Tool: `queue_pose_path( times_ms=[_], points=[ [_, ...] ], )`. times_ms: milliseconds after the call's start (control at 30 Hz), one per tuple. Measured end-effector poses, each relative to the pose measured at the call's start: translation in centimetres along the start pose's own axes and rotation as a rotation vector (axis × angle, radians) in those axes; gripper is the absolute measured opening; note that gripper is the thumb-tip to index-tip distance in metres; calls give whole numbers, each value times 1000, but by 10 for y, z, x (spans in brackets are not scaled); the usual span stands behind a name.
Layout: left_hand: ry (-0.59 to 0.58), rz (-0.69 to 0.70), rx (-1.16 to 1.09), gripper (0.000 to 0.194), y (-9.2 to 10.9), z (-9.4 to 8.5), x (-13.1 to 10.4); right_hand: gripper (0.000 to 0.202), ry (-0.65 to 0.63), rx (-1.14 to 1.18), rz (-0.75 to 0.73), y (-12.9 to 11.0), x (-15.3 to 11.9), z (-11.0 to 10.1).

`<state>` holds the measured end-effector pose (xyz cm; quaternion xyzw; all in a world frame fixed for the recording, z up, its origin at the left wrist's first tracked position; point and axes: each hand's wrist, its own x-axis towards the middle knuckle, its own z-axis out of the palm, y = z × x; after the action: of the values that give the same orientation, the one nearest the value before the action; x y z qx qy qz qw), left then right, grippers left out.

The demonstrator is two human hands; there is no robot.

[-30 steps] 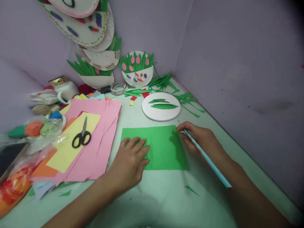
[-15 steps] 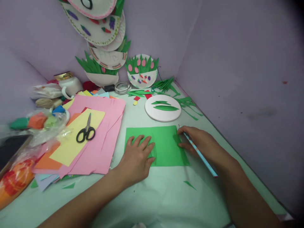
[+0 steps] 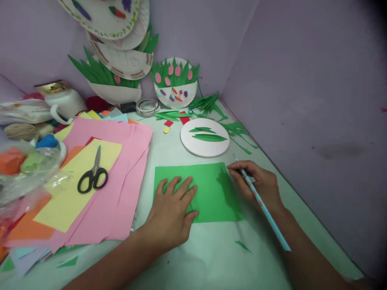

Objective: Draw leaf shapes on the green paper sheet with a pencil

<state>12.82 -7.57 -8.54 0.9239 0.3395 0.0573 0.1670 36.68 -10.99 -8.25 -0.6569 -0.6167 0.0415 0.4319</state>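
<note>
Green paper (image 3: 211, 191) lay flat on the table (image 3: 217, 262), near the white disc (image 3: 195, 146). Watching remotely, I saw the left hand (image 3: 171, 213) spread over it, fingers loose; the right hand (image 3: 264, 185) pinched a pencil (image 3: 266, 211). I judged the paper light, easily creased, best held by its edges.

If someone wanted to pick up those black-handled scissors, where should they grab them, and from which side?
Probably by the black finger loops, coming from the person's near side, perhaps with the left hand, which is the nearer one. The scissors lie flat on the yellow paper, loops toward the person and blade tip pointing away, so that side avoids the point.
</note>
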Motion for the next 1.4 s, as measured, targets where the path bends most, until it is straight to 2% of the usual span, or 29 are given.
queue_pose_path(
  times_ms=[200,367,433,500,600,733,867,1167,1267,1400],
  points=[
    [-37,-25,33,49,6,1,1,8,23,10,24,-3,-11,8],
    [-69,-15,103,52,7,-1,2,18,-28,-53,83,4,-36,8],
    [-38,-24,138,55,6,-1,1,20,-31,-82,65,6,-46,7],
    [47,-46,159,52,4,-2,-3,20,-40,-108,47,8,-53,6],
    [144,-29,153,41,2,-3,-8,19,-77,-127,21,8,-54,6],
    [75,17,144,40,3,-7,-8,23,-104,-91,10,7,-50,5],
    [-6,-39,148,46,9,-8,-5,22,-114,-79,5,8,-48,3],
    [71,-104,114,39,25,-1,-1,23,-140,-9,40,11,-51,3],
    [95,-177,96,38,33,-1,5,23,-143,-8,22,11,-51,3],
    [-53,-439,49,45,47,-9,18,22,-141,-37,-6,12,-50,3]
  ],
)
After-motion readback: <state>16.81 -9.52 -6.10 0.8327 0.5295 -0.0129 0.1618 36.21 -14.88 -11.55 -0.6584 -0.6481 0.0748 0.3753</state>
